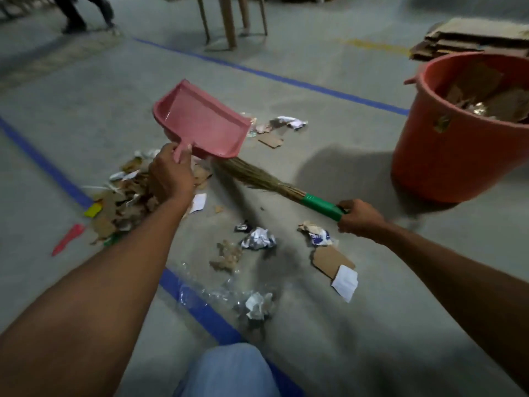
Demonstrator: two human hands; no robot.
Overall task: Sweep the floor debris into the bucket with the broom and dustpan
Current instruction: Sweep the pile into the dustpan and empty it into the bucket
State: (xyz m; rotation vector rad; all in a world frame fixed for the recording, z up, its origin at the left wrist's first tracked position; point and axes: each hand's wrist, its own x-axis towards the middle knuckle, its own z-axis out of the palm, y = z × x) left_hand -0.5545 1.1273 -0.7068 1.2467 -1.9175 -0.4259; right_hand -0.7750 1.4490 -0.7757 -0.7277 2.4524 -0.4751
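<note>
We grip the dustpan [200, 118] in our left hand [171, 176], raised well left of the bucket [429, 156], the broom [257, 176] in our right hand [360, 219] nearer it — a hasty stroke could scatter the debris [126, 196] farther from it.

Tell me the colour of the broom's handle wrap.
Green: the broom handle, gripped by the right hand, shows plainly in the head view.

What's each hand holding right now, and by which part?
The left hand grips the pink dustpan by its short handle; the right hand grips the broom at its green-wrapped handle end.
</note>
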